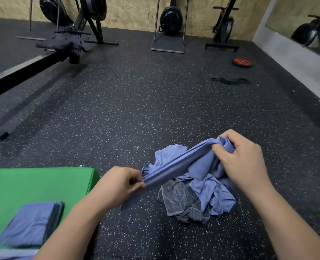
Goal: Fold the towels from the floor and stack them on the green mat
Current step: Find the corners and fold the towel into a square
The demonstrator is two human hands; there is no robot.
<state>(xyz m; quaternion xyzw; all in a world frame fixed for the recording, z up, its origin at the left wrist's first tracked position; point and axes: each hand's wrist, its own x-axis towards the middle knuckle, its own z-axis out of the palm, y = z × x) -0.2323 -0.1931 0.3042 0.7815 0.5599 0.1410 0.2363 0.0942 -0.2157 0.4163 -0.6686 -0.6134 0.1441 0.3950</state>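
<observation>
— What did the hands have hold of?

— Both held one blue towel, gathered lengthwise into a long band and stretched in the air between them. The left hand pinched the lower end between thumb and curled fingers. The right hand, higher and farther out, had its grip closed round the other end, and loose cloth hung below it.

— And the other towels?

— A crumpled pile lay on the speckled black floor, right under the stretched towel and off the right edge of the green mat. It was mostly blue, with a grey striped towel on its near side.

— Was anything on the mat?

— A stack of folded blue towels sat toward its near edge, beside the left forearm.

— Farther off?

— A rowing machine stood at the floor's far left. A red weight plate and a black band lay toward the far right, near the wall.
</observation>
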